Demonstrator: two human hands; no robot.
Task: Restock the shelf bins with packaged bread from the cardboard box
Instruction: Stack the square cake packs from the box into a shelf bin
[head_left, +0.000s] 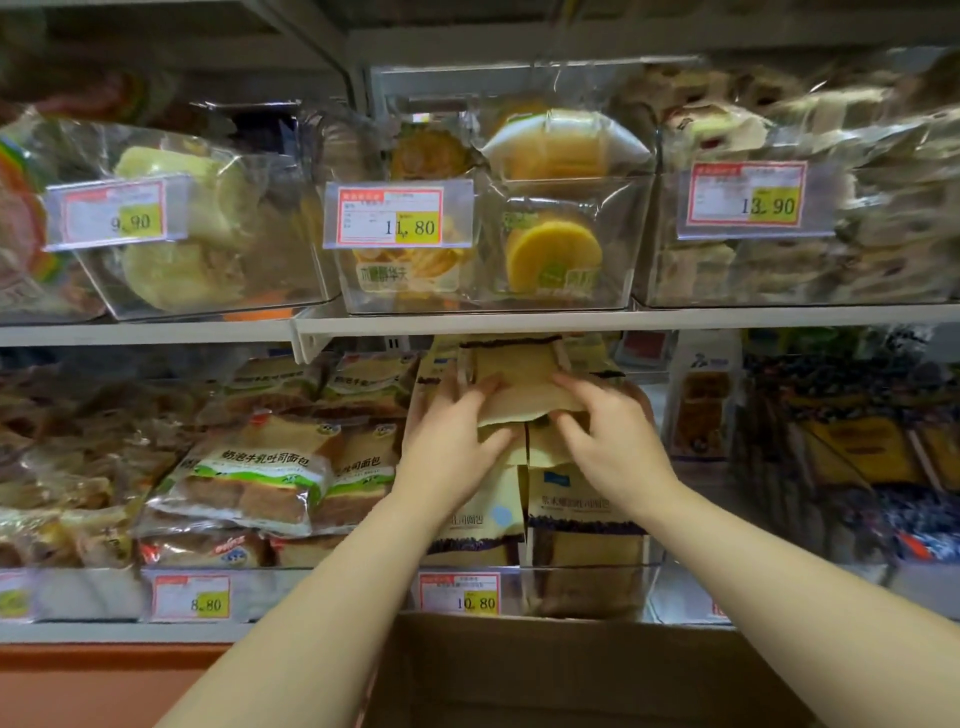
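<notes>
A beige packaged toast loaf (519, 382) with a dark purple band is held at the top of the stack in the clear lower-shelf bin (587, 592). My left hand (452, 441) grips its left side, thumb on the front. My right hand (608, 436) grips its right lower corner. More packs of the same bread (576, 514) stand upright below it in the bin. The cardboard box (545, 670) sits just under my forearms at the bottom of the view; its contents are hidden.
The upper shelf edge (519, 322) runs close above the held pack. Green-labelled toast packs (260, 478) fill the bin to the left, dark snack packs (857, 447) the right. Clear bins of round cakes (550, 244) stand above.
</notes>
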